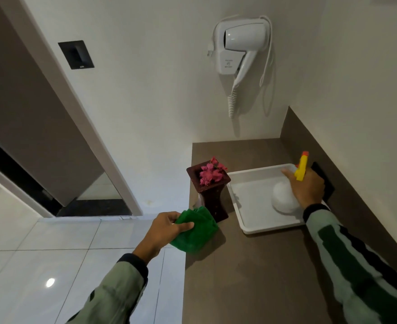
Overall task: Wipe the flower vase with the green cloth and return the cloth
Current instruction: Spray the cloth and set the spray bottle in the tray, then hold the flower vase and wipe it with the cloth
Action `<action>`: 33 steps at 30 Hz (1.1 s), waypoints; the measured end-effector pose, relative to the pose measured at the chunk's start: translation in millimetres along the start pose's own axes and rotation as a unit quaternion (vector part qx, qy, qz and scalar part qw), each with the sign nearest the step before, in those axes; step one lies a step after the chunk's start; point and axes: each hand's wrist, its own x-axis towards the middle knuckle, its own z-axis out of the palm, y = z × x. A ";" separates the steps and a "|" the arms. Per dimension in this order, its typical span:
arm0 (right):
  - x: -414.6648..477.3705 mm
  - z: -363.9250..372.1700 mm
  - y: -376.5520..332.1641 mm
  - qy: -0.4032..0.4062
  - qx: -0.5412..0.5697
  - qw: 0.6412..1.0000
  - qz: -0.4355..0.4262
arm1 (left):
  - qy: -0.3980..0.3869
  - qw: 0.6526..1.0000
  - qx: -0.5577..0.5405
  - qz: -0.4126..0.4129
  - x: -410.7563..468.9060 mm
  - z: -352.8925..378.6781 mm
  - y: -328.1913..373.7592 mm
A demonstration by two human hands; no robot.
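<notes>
A dark brown square flower vase (212, 199) with pink flowers (210, 171) stands near the left edge of the brown counter (251, 277). My left hand (167, 228) grips a bunched green cloth (194, 232) just in front and to the left of the vase's foot, at the counter's edge. My right hand (307, 185) is closed around the neck of a white spray bottle (284, 198) with a yellow trigger head (301, 168), which stands in a white tray (246, 211) to the right of the vase.
A white hair dryer (239, 45) with a coiled cord hangs on the wall above the counter. A dark backsplash runs along the counter's right side. White floor tiles and a door frame lie to the left.
</notes>
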 end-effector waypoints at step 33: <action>-218.6 136.9 -43.3 -0.190 0.341 0.905 0.172 | -0.130 0.872 0.433 0.189 134.0 -10.6 79.0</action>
